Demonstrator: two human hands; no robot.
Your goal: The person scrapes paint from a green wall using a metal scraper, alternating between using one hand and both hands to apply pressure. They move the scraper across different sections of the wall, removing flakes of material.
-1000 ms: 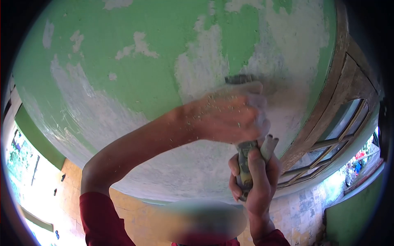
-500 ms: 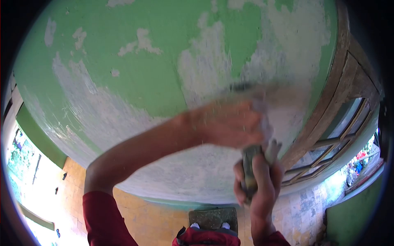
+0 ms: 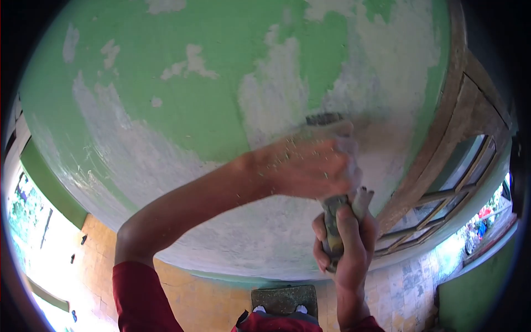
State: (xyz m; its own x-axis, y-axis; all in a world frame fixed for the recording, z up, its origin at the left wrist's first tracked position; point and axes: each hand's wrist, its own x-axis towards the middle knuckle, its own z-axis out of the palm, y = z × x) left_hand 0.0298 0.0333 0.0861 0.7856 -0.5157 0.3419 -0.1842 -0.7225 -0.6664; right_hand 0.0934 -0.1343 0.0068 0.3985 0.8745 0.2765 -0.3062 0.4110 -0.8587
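My left hand (image 3: 312, 166) is closed round a tool against the wall; a dark, bristly-looking edge of the tool (image 3: 325, 119) shows above the knuckles. Green flecks lie on the back of the hand. Just below it, my right hand (image 3: 348, 238) is wrapped round a worn, dark handle (image 3: 333, 227), with a pale, stubby piece (image 3: 362, 203) sticking up beside the thumb. The wall (image 3: 193, 127) has green paint with large pale scraped patches. Whether the two held parts belong to one tool is hidden.
A wooden window frame (image 3: 434, 149) with glass panes is on the right. Below are tan floor tiles (image 3: 193, 293) and a dark mat (image 3: 285, 299) under my feet. A low green wall (image 3: 52, 180) stands at the left, another (image 3: 475, 299) at the lower right.
Both hands stay in nearly the same place, and the tool's dark edge is less blurred. The right hand has shifted slightly left. The view has moved a little.
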